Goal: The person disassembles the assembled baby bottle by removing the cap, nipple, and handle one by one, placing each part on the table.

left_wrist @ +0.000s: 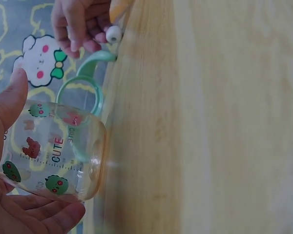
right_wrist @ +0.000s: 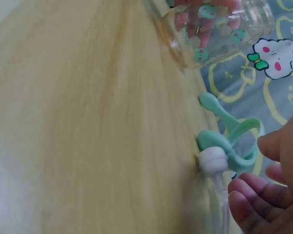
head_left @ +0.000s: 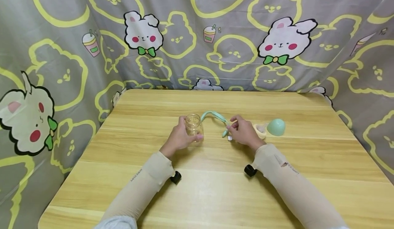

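My left hand (head_left: pixel 181 135) grips a clear, amber-tinted baby bottle (head_left: pixel 194 124) that stands upright with its mouth uncovered. Cartoon prints and the word CUTE show on the bottle (left_wrist: pixel 53 151) in the left wrist view. To its right lies a mint-green two-handled bottle grip (head_left: pixel 217 114), a ring with curved arms. My right hand (head_left: pixel 243 131) hovers beside that grip, thumb and fingers apart in the right wrist view. Just by its fingertips lies a clear straw (right_wrist: pixel 222 197) with a white weighted end (right_wrist: pixel 213 161).
Right of my right hand, a cream bottle collar (head_left: pixel 260 131) lies partly hidden behind the wrist. A mint-green domed cap (head_left: pixel 276 127) sits beside it. All rest on a wooden table (head_left: pixel 197 188), with a cartoon-print curtain (head_left: pixel 184 58) hanging around its back and sides.
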{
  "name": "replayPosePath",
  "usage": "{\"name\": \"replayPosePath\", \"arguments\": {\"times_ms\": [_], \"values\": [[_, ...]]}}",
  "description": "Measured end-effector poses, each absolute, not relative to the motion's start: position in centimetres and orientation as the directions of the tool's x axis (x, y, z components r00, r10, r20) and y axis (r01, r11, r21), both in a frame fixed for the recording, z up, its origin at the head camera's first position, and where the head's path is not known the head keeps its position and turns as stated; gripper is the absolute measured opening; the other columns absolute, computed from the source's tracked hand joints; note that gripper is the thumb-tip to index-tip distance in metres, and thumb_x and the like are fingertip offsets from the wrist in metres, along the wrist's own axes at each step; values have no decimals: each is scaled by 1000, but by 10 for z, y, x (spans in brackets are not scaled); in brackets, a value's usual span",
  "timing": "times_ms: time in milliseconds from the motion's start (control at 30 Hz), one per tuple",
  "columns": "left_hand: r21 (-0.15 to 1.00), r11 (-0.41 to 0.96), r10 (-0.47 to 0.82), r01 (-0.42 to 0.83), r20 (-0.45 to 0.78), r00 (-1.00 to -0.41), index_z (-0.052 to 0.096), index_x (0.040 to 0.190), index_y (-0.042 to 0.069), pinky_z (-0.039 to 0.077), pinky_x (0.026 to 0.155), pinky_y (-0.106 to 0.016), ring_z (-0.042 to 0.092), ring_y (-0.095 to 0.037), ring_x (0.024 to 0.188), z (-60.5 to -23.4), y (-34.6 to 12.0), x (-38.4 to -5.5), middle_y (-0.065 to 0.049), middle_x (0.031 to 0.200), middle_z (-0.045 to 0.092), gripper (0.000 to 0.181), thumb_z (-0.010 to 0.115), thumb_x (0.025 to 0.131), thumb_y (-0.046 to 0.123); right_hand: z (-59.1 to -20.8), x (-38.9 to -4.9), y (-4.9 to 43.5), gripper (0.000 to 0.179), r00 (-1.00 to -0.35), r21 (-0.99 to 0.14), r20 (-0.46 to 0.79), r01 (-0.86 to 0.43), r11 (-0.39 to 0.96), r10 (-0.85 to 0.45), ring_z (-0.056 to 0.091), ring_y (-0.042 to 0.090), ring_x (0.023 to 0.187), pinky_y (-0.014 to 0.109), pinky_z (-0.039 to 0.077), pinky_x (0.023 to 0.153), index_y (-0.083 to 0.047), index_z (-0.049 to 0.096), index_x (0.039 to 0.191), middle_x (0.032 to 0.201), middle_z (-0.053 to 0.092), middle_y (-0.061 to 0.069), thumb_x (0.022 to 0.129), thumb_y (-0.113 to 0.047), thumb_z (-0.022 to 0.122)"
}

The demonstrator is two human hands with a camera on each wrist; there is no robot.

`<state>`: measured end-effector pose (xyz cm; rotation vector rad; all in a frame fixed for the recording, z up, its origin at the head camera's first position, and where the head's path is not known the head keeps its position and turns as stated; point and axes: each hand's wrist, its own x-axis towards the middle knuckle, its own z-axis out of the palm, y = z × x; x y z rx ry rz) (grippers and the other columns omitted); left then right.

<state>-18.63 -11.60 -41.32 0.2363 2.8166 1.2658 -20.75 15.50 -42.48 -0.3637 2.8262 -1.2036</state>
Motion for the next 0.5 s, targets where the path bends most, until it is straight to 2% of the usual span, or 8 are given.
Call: {"name": "replayPosePath", "arguments": {"times_ms": [100, 233, 333, 500], "values": [[752, 648, 155, 117, 21, -988, 27, 140, 8, 45, 93, -50, 58, -37, 106, -413, -116, -187, -25, 117, 59, 97, 86, 71, 42, -419, -200, 158, 34, -970, -717, 86, -217, 662, -226, 59, 19, 76, 35, 50, 68, 0, 52, 120, 93, 63, 8, 97, -23, 59], [756, 645, 152, 112, 17, -988, 23, 144, 12, 44, 95, -50, 58, -38, 108, -412, -118, -188, -25, 118, 58, 103, 87, 69, 42, -412, -189, 166, 21, -961, -690, 174, -276, 670, -217, 56, 19, 74, 34, 48, 67, -3, 54, 104, 86, 60, 6, 95, -20, 62], [766, 635, 152, 97, -1, -988, 20, 147, 12, 42, 98, -51, 55, -37, 115, -409, -124, -188, -24, 126, 55, 107, 87, 69, 41, -408, -180, 177, 15, -944, -654, 257, -329, 681, -209, 53, 18, 69, 32, 46, 63, -5, 53, 93, 79, 58, 4, 94, -17, 63], [755, 655, 128, 45, -52, -990, 17, 150, 8, 40, 99, -53, 48, -39, 123, -400, -145, -182, -22, 140, 45, 114, 89, 67, 38, -401, -164, 209, 19, -897, -573, 413, -388, 722, -154, 47, 16, 60, 29, 40, 57, -9, 51, 79, 67, 51, 1, 90, -13, 66]]}}
